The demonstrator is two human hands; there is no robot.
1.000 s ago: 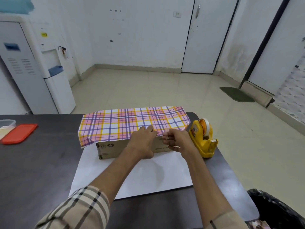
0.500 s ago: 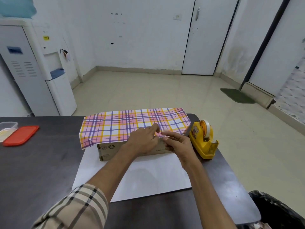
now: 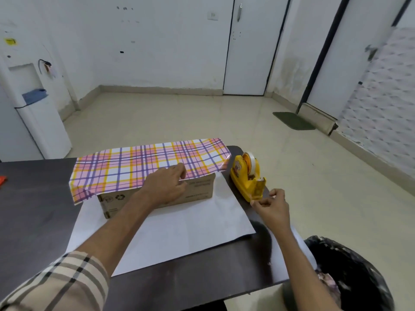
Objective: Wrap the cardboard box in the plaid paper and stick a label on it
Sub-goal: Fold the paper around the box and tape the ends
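Note:
A brown cardboard box (image 3: 199, 190) lies on the white underside of the plaid paper (image 3: 179, 232), on a dark table (image 3: 33, 209). The far flap of the plaid paper (image 3: 125, 169) is folded over the box's top and overhangs on the left. My left hand (image 3: 164, 187) presses the flap's edge down at the box's front top edge. My right hand (image 3: 270, 205) is off the box, at the front end of the yellow tape dispenser (image 3: 244, 178), with thumb and fingers pinched at the cutter. The clear tape itself is hard to see.
A black-lined waste bin (image 3: 350, 272) stands just past the table's right front corner. A corner of a red lid (image 3: 2, 179) shows at the far left edge. A white water dispenser (image 3: 33, 113) stands by the left wall. The tape dispenser sits near the table's right edge.
My right hand has left the paper's edge on the box and moved right and toward me to the tape dispenser's cutter. My left hand stays on the flap.

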